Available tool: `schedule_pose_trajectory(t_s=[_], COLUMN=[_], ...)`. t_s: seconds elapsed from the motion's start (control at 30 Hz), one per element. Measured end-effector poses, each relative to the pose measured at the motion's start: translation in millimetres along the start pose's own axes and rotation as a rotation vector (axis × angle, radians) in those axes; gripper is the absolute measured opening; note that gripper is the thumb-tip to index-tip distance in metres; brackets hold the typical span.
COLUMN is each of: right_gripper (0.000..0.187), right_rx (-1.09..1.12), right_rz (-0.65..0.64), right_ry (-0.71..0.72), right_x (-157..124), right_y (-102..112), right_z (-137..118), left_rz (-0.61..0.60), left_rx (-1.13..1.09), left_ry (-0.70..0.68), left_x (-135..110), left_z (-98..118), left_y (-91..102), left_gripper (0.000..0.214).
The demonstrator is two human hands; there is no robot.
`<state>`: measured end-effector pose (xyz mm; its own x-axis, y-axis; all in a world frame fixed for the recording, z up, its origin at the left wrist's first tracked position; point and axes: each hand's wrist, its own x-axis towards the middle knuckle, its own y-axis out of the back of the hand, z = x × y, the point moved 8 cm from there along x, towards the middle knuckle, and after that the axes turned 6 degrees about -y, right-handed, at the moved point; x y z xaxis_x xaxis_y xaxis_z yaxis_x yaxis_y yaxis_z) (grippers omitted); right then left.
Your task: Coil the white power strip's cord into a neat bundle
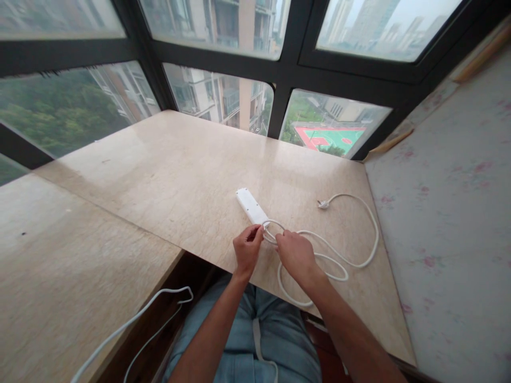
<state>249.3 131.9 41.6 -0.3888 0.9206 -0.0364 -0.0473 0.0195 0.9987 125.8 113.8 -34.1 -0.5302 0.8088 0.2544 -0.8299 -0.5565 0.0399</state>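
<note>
A white power strip point(250, 206) lies on the beige marble sill point(167, 175), its white cord point(359, 260) looping off to the right and ending in a plug point(323, 204). My left hand point(247, 250) pinches the cord just where it leaves the strip. My right hand point(296, 255) is closed on the same cord a little to the right, a small loop of cord standing between the two hands.
Dark-framed windows point(287, 69) wall the far side of the sill. A pale flowered cushion point(451, 213) borders the right. A second white cable point(136, 319) hangs over the sill's near edge at lower left. My lap in blue jeans point(243, 340) is below.
</note>
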Motion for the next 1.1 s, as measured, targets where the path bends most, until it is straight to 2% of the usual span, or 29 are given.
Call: schedule_pose_trajectory(t_s=[0.1,0.17,0.33,0.47,0.6,0.67,0.77,0.87,1.0,1.1], right_gripper=[0.022,0.021,0.015,0.018,0.02,0.019,0.015,0.009,0.01,0.015], right_rx=[-0.077,-0.068,0.183,0.388,0.472,0.587,0.822,1.069,1.596,1.867], right_rz=[-0.078,-0.083,0.013,0.086,0.142,0.187,0.299,0.47,0.75,0.881], right_ry=[-0.013,0.003,0.03,0.056,0.159,0.204,0.208,0.116,-0.052,-0.132], right_x=[1.0,-1.3,-10.8,-23.1,-39.6,-48.9,-61.6,-70.6,-78.3,-79.4], right_y=[-5.8,-4.8,8.7,14.7,21.0,30.0,48.4,65.0,74.2,78.4], right_z=[3.8,8.2,25.7,42.8,52.3,57.7,71.7,95.7,147.9,188.1], left_rz=[0.004,0.019,0.103,0.093,0.082,0.086,0.098,0.121,0.172,0.198], left_rx=[0.012,0.031,0.025,0.005,0.028,0.041,0.019,0.001,-0.03,-0.025], left_ry=[0.003,-0.009,-0.099,-0.121,-0.11,-0.108,-0.084,-0.032,0.027,0.025], left_x=[0.6,1.4,1.8,1.1,2.7,3.7,4.9,6.0,7.1,8.1], left_z=[-1.4,-0.1,14.1,21.9,21.0,19.3,14.5,8.1,1.5,1.3], left_y=[1.4,3.8,12.2,12.7,12.7,12.9,13.2,14.7,18.2,20.5], left_gripper=[0.024,0.023,0.023,0.024,0.023,0.023,0.024,0.023,0.022,0.022])
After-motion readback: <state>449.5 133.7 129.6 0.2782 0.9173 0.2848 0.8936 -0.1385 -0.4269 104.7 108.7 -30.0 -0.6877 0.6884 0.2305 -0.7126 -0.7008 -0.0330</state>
